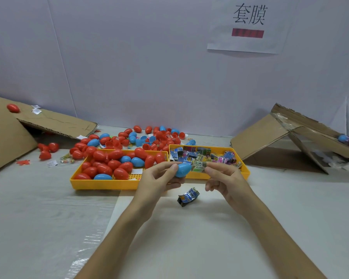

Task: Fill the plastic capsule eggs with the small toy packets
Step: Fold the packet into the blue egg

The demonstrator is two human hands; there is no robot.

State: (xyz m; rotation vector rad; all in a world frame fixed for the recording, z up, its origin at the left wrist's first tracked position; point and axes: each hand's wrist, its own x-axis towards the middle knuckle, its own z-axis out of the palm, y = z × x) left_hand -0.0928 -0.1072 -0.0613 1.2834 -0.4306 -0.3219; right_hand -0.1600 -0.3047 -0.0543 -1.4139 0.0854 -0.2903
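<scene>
My left hand [159, 178] grips a blue capsule egg half [182, 170] with its open end turned to the right. My right hand [222, 176] pinches a small green-and-white toy packet [198, 165] right at that opening. Both hands hover just in front of the two yellow trays. The left tray [101, 185] holds several red and blue eggs [113, 164]. The right tray [247, 174] holds several printed packets [210, 155]. One blue-and-black packet [188, 196] lies on the table below my hands.
A loose heap of red and blue eggs and halves [141, 137] lies behind the trays. Flattened cardboard [54, 121] leans at the back left with a red egg on it. A tipped cardboard box [290, 135] sits at the right. A paper sign [248, 25] hangs on the wall.
</scene>
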